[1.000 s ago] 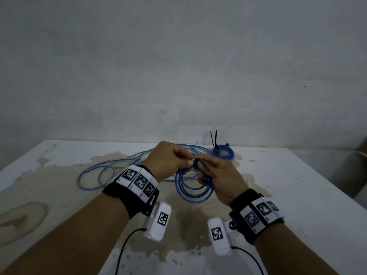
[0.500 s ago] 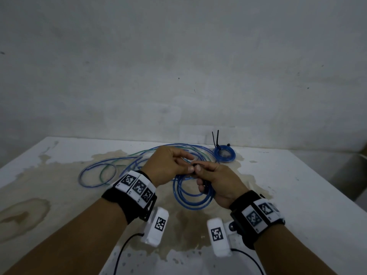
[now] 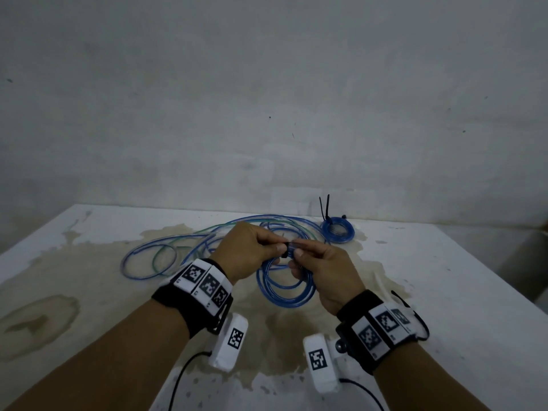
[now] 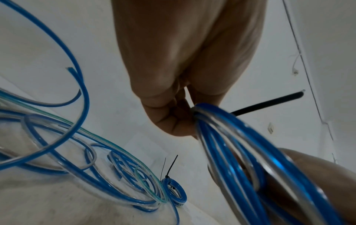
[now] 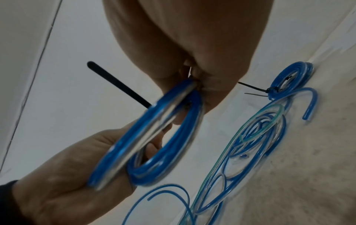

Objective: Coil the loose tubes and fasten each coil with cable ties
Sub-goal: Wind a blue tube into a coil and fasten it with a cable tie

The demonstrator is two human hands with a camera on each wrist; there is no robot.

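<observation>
The left hand (image 3: 247, 252) has its fingers curled and pinches the top of a blue tube coil (image 3: 286, 287), which is held above the table (image 3: 444, 292). The right hand (image 3: 324, 272) grips the same coil from the opposite side, fingers curled, thumb tip close to the left thumb. A black cable tie (image 5: 117, 84) sits at the pinch point; its free tail projects beyond the coil. Loose blue and green tubes (image 3: 166, 252) lie on the stained table behind the hands. A smaller coil (image 3: 338, 232), already tied, rests near the wall (image 3: 267, 99).
</observation>
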